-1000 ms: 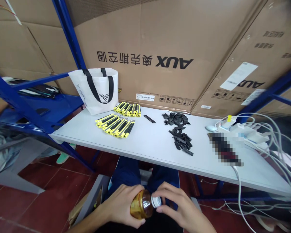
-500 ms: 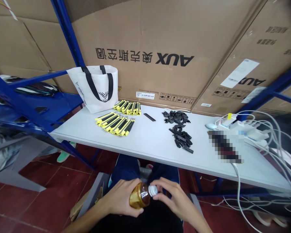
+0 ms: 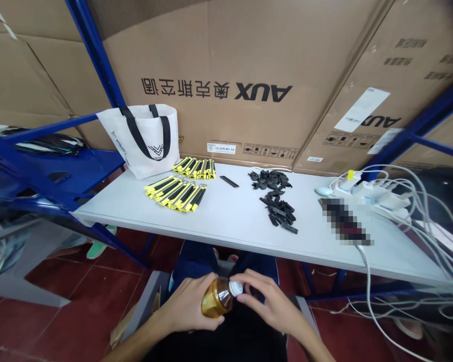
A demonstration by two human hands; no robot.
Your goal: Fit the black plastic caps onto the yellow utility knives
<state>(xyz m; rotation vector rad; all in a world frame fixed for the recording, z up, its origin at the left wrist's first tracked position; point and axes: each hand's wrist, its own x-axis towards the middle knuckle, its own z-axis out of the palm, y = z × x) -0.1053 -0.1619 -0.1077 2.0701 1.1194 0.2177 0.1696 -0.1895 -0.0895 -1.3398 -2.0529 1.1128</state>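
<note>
Over my lap, my left hand (image 3: 192,304) is wrapped round a bottle (image 3: 216,297) of amber liquid with a yellowish label. The bottle tilts toward the right, its neck uppermost. Thumb and fingers of my right hand (image 3: 266,299) are closed on the white bottle cap (image 3: 236,288), which sits at the mouth of the bottle. Whether the cap is loose or screwed tight cannot be told. Both hands are below the front edge of the grey table (image 3: 226,226).
On the table lie two rows of yellow-and-black utility knives (image 3: 177,193), a dark strip (image 3: 229,181) and piles of small black parts (image 3: 279,208). A white tote bag (image 3: 147,146) stands at left. White cables and a power strip (image 3: 373,191) crowd the right, beside a blurred-out object (image 3: 345,221).
The camera view has shifted slightly. My right-hand fingers have turned a little around the cap, and the bottle's neck is a bit higher. The things on the table lie as before.
</note>
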